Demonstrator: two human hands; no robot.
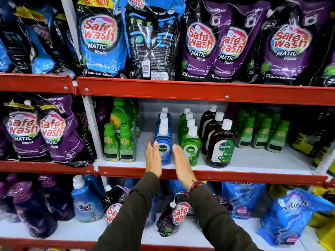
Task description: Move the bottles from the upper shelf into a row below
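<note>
On the middle shelf [253,160] stand three front-to-back rows of white-capped Dettol bottles: a blue row [164,142], a green row [190,147] and a brown row [220,149]. My left hand [153,158] is flat with fingers apart, just left of the front blue bottle. My right hand [182,162] is flat on that bottle's right side, partly covering the front green bottle. Both palms face the blue bottle from either side; neither hand closes around it.
Small green bottles [118,144] stand left of the blue row, more green ones [261,131] to the right. Safewash pouches [203,42] fill the top shelf. The bottom shelf holds a Surf Excel bottle [86,201], pouches and blue bags. Red shelf rails [199,91] edge every level.
</note>
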